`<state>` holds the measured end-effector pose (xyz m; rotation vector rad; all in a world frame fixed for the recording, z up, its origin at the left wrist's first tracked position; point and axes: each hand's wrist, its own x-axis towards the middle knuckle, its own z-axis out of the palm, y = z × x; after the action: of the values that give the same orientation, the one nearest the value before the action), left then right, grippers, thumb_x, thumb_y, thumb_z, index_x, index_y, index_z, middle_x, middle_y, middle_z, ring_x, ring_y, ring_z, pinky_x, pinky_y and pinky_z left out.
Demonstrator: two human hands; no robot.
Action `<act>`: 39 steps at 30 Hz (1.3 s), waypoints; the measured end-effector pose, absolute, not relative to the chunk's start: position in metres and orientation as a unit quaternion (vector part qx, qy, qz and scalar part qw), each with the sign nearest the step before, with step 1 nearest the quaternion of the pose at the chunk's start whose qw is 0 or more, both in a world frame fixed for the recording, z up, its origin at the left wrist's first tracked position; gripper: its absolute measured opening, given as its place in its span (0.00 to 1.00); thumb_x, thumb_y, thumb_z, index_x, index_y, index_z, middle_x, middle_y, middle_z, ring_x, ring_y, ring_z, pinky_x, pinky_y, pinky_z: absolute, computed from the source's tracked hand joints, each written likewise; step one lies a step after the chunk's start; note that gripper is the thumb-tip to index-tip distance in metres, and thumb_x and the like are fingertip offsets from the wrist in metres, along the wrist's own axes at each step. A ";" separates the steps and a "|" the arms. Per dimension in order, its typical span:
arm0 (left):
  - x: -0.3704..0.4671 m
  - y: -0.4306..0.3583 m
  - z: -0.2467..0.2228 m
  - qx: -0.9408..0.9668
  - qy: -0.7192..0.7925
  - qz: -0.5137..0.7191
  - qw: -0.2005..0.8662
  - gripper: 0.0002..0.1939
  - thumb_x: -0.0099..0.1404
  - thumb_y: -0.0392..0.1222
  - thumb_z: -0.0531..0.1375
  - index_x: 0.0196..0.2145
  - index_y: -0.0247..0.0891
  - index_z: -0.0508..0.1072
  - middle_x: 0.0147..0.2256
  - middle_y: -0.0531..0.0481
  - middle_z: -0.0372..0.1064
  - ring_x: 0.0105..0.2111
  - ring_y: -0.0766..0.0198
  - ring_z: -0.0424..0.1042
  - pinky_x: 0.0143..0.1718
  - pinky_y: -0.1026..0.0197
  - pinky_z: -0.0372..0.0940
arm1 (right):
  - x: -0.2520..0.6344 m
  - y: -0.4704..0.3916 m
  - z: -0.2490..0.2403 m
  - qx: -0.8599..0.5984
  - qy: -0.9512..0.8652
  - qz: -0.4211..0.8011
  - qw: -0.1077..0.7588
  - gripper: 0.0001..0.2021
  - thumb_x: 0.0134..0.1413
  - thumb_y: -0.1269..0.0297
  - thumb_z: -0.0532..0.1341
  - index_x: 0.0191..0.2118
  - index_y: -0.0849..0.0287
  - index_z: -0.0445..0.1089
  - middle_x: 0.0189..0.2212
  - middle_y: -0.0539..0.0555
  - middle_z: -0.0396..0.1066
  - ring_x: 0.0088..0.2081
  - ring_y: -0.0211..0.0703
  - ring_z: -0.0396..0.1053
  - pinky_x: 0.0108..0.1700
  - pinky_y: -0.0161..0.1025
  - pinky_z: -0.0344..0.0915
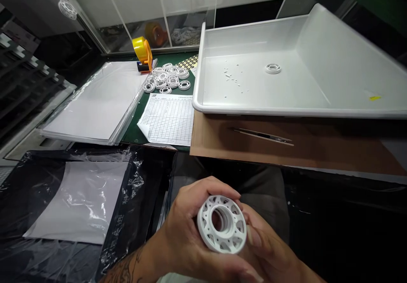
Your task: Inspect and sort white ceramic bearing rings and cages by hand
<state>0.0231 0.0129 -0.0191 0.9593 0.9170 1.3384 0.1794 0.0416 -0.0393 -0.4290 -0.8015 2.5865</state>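
Note:
A white plastic ring (233, 234), round with triangular cut-outs about a central hole, is held up over my lap. My left hand (187, 228) is closed around its left side, with the thumb below and a finger curled over the top. Against the ring's right edge, my right hand (273, 245) is also closed, its fingers partly hidden behind the ring and the left hand. More than one ring may be stacked here; inner edges show through the hole.
A white tray (254, 105) holds one white ring (273, 68) and small white scraps. Tweezers (262, 135) lie on the brown board (210, 134). Further left are several white rings (172, 80), a printed form (168, 121), a tape dispenser (144, 54), stacked sheets (92, 100) and a plastic-lined box (117, 232).

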 end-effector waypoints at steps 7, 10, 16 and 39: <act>0.022 0.012 -0.022 0.402 0.405 0.571 0.590 0.37 0.35 0.52 0.85 0.44 0.45 0.84 0.35 0.50 0.79 0.32 0.60 0.74 0.36 0.61 0.69 | 0.176 0.043 -0.039 -0.135 -0.276 0.926 0.218 0.25 0.57 0.39 0.70 0.39 0.59 0.76 0.31 0.55 0.68 0.33 0.45 0.69 0.38 0.39 0.65; 0.023 0.013 -0.023 0.398 0.405 0.577 0.588 0.37 0.34 0.50 0.85 0.44 0.44 0.84 0.36 0.49 0.79 0.33 0.60 0.75 0.37 0.61 0.70 | 0.174 0.041 -0.039 -0.146 -0.268 0.925 0.227 0.25 0.56 0.39 0.72 0.38 0.60 0.76 0.31 0.54 0.68 0.33 0.43 0.68 0.38 0.37 0.65; 0.016 0.014 -0.032 0.321 0.392 0.560 0.656 0.33 0.43 0.51 0.83 0.46 0.40 0.82 0.35 0.51 0.78 0.30 0.67 0.72 0.32 0.68 0.66 | 0.188 0.047 -0.050 -0.211 -0.387 0.870 0.221 0.30 0.61 0.33 0.67 0.34 0.61 0.79 0.31 0.56 0.73 0.32 0.42 0.70 0.35 0.34 0.69; 0.032 0.024 -0.052 0.259 0.198 0.458 0.827 0.54 0.45 0.63 0.75 0.67 0.47 0.68 0.36 0.46 0.81 0.29 0.66 0.79 0.33 0.68 0.73 | 0.221 0.065 -0.038 -0.264 -0.398 0.722 0.500 0.17 0.61 0.40 0.71 0.38 0.48 0.85 0.48 0.50 0.81 0.42 0.41 0.77 0.46 0.29 0.76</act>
<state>0.0316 0.0238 -0.0519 0.5509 0.4214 0.9731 0.2209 0.0651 -0.0378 -0.6382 -0.9615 1.7466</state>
